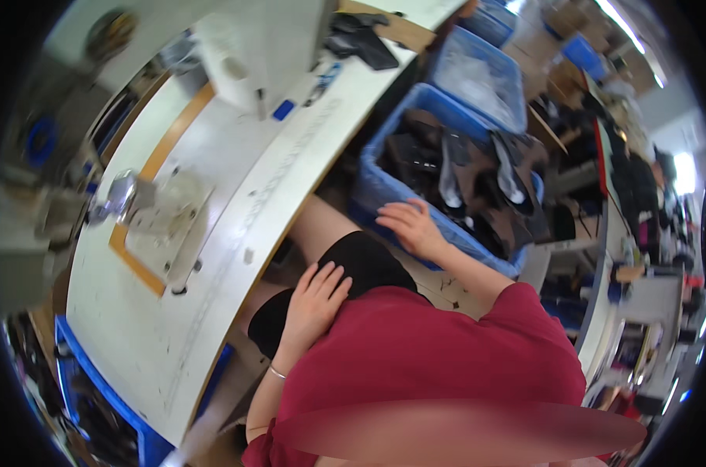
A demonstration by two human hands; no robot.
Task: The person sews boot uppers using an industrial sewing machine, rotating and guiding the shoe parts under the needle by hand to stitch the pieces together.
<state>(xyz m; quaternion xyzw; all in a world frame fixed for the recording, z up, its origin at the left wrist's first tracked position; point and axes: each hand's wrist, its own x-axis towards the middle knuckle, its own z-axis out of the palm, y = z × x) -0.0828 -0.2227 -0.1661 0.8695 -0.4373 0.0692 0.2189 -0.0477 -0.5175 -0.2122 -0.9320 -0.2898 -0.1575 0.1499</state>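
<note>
Down in the middle of the frame, the left hand (316, 300) lay flat and open on the person's lap, holding nothing. Just right of centre, the right hand (412, 227) rested open on the near rim of the blue bin (368, 187), gripping nothing. Dark pieces (477, 183) filled that bin. The white table (213, 257) curved across the left.

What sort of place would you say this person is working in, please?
Probably a sewing or footwear workshop. A white industrial sewing machine stands on a long white worktable, and the right hand rests on the rim of a blue plastic crate full of dark cut pieces. The left hand lies on the lap.
</note>
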